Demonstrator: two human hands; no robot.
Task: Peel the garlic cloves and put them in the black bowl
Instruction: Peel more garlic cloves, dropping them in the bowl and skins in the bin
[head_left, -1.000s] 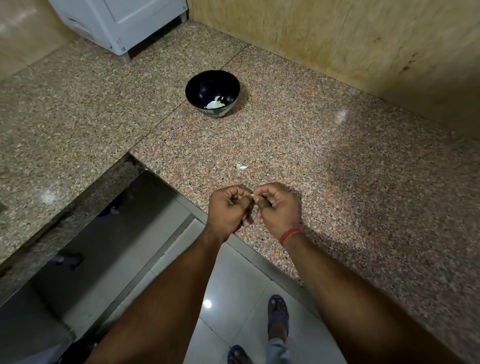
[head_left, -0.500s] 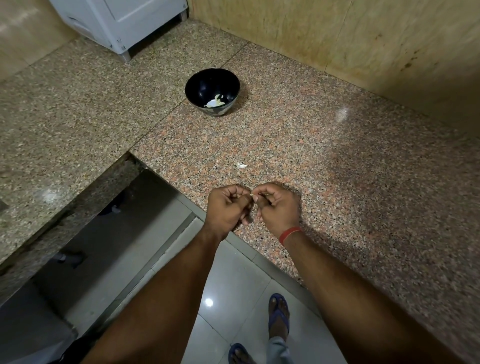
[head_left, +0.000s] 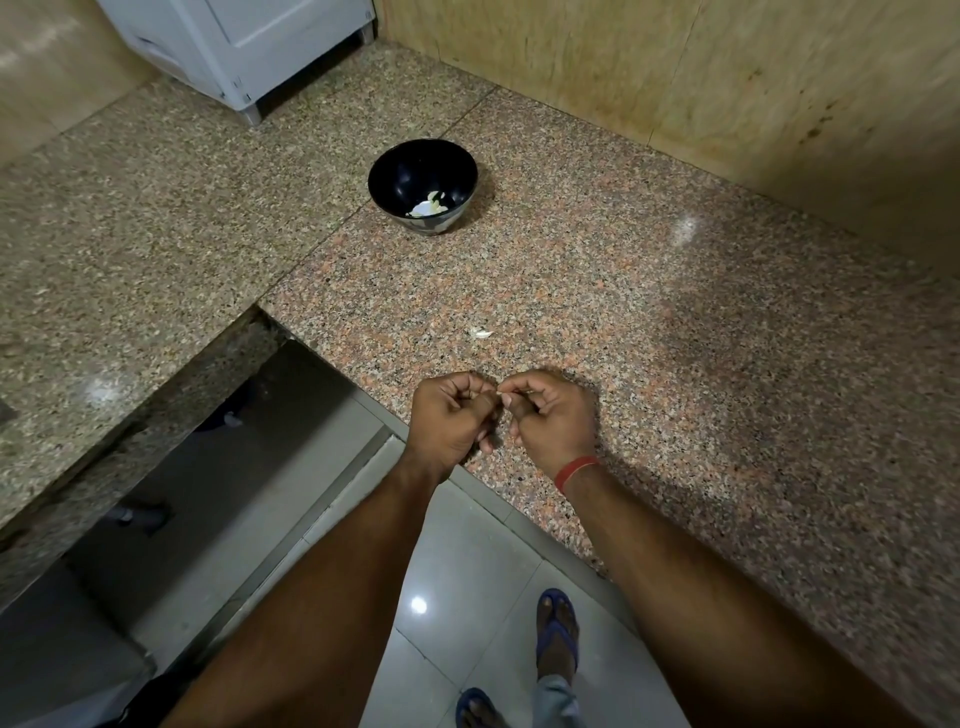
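Head view, looking down at the corner of a speckled granite surface (head_left: 649, 332); both hands sit over its near edge, knuckles up, fingers curled in.

Left hand (head_left: 451, 418): fingers curled tight toward the palm, thumb and forefinger tips pressed to a small pale garlic clove (head_left: 500, 395); right hand (head_left: 553, 415): same posture, thumb and forefinger pinching the same clove from the other side; the two grips meet at that one point, fingertips touching or very nearly so; only a sliver of the clove shows between them, so how much skin is on it cannot be told. A red band (head_left: 574, 472) circles the right wrist.

Black bowl (head_left: 422, 183): upright on the surface, well beyond the hands and slightly to their left, on the seam between two granite slabs; pale peeled pieces (head_left: 427, 207) lie at its bottom, count unclear.

One loose white piece (head_left: 481, 333) lies on the surface between bowl and hands, nearer the hands; clove or peel cannot be told.

Surroundings: white appliance (head_left: 244, 41) on the far left of the surface; tan wall panel (head_left: 727, 78) behind; tiled floor (head_left: 467, 571) below, with two feet in blue sandals (head_left: 557, 631).
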